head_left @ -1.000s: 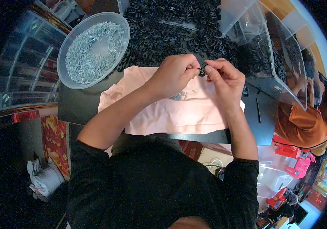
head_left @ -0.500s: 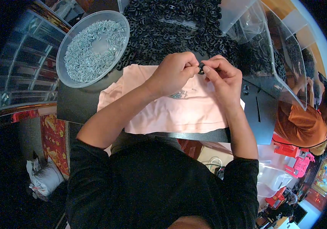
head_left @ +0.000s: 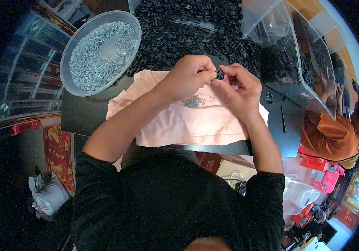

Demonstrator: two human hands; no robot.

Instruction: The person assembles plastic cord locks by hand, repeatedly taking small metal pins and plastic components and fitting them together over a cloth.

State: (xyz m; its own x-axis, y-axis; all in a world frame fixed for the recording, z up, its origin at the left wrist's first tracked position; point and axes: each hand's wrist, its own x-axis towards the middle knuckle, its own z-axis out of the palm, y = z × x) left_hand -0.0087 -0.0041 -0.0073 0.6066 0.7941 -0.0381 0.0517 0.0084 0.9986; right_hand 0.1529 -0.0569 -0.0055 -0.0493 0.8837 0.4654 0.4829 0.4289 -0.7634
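Observation:
Above a pale pink cloth [head_left: 187, 129], my left hand [head_left: 188, 77] and my right hand [head_left: 243, 90] meet fingertip to fingertip. Pinched between them is a small black part with holes [head_left: 219, 74]; both thumbs and index fingers press on it. Whether a pin is also in the fingers cannot be made out. Under my hands, a little heap of short metal pins [head_left: 194, 101] lies on the cloth, with a single pin [head_left: 212, 98] apart from it. Past my hands spreads a large pile of similar black parts [head_left: 196, 37].
A round clear tub [head_left: 64, 75] of metal pins stands at the far left. A clear plastic bin [head_left: 298, 54] lies at the far right, black parts by it. On the dark table [head_left: 83, 113] rests a thin black rod [head_left: 283, 119] at right. Another person [head_left: 328, 134] sits beyond.
Both hands have shifted slightly left with the black part, which has turned a little between the fingers. More of the pin heap now shows beneath them.

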